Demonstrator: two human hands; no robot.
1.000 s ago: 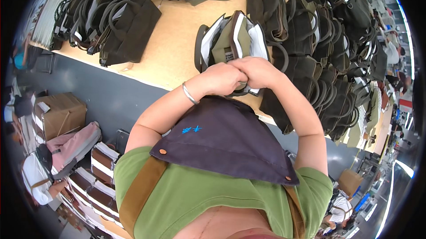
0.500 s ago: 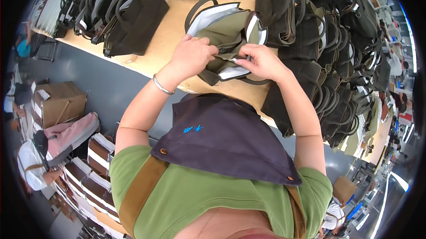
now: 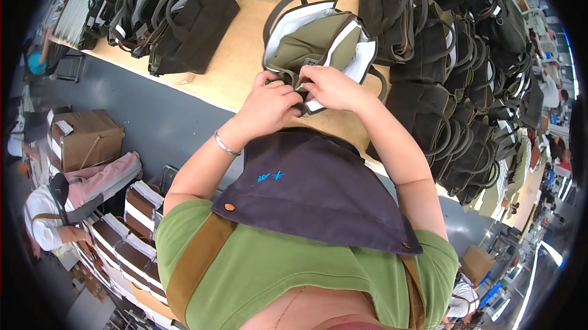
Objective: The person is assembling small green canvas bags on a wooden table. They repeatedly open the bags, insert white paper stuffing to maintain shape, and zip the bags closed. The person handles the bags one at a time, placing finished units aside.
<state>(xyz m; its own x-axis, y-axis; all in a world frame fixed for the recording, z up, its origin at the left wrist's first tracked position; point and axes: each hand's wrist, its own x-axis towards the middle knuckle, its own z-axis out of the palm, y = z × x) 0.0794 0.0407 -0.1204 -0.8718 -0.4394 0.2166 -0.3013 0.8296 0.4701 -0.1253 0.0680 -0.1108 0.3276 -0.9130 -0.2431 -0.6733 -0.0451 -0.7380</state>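
I see one olive-green canvas bag (image 3: 318,45) lying on the tan wooden worktop (image 3: 239,60), straight ahead of me. It lies tipped over with its mouth facing me and gaping wide, so the white lining shows as a broad pale band around the opening. Dark trim edges the rim, and a dark strap handle arcs over its far left side. A small dark label sits on the olive panel near the middle. The near edge of the opening is bunched together where my left hand (image 3: 269,106) and right hand (image 3: 334,88) pinch it, both closed on the fabric.
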